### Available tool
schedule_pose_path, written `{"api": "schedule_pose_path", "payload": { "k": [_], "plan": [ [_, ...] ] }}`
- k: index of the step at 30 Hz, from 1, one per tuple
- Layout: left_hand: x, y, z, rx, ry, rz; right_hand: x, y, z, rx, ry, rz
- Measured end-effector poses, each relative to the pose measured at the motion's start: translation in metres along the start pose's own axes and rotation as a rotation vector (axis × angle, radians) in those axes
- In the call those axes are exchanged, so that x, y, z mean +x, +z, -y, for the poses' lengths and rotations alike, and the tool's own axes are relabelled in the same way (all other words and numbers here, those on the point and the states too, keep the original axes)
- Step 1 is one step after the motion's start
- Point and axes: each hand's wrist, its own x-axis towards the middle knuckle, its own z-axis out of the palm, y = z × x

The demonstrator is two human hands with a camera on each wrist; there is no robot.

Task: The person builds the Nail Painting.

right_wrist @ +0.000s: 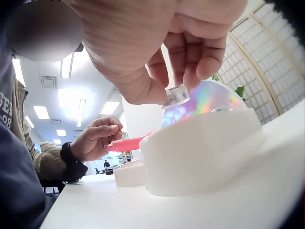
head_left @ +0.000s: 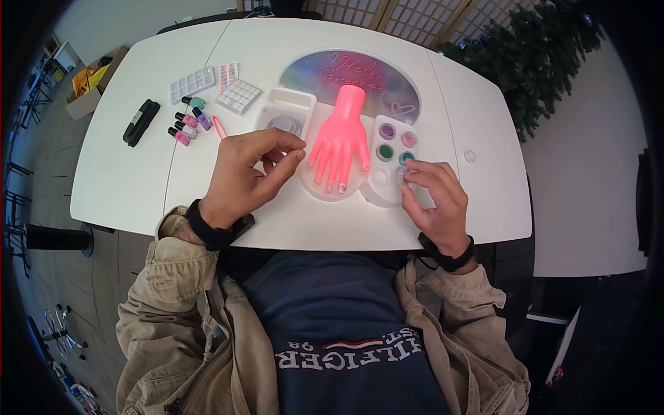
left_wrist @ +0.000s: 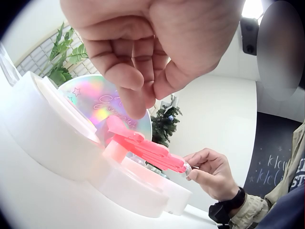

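A bright pink model hand (head_left: pixel 344 131) lies on a white base (head_left: pixel 315 191), fingers pointing toward me; one fingertip bears a small shiny patch. My left hand (head_left: pixel 250 169) hovers just left of its fingers. Its thumb and index finger come together at the tips, the other fingers are curled, and nothing shows between them. Between thumb and fingers, my right hand (head_left: pixel 439 200) pinches a small clear jar (right_wrist: pixel 176 96) over the white jar holder (head_left: pixel 382 190). Purple (head_left: pixel 387 131), pink, green (head_left: pixel 385 152) and teal jars sit in that holder.
Behind the model hand is a shiny "Hello Gorgeous" panel (head_left: pixel 366 72). Left of it are a white tray (head_left: pixel 308 104), a pink stick (head_left: pixel 218 126), several nail polish bottles (head_left: pixel 202 119), sectioned cases (head_left: pixel 238 95) and a black strap (head_left: pixel 142 123). A clear lid (head_left: pixel 470 156) lies at right.
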Motion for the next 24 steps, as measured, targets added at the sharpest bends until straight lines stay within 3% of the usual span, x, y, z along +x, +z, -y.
{"api": "schedule_pose_path", "payload": {
  "k": [24],
  "plan": [
    [-0.001, 0.001, -0.001, -0.003, -0.023, 0.004, 0.005, 0.019, 0.015, -0.066, 0.052, 0.142]
  ]
}}
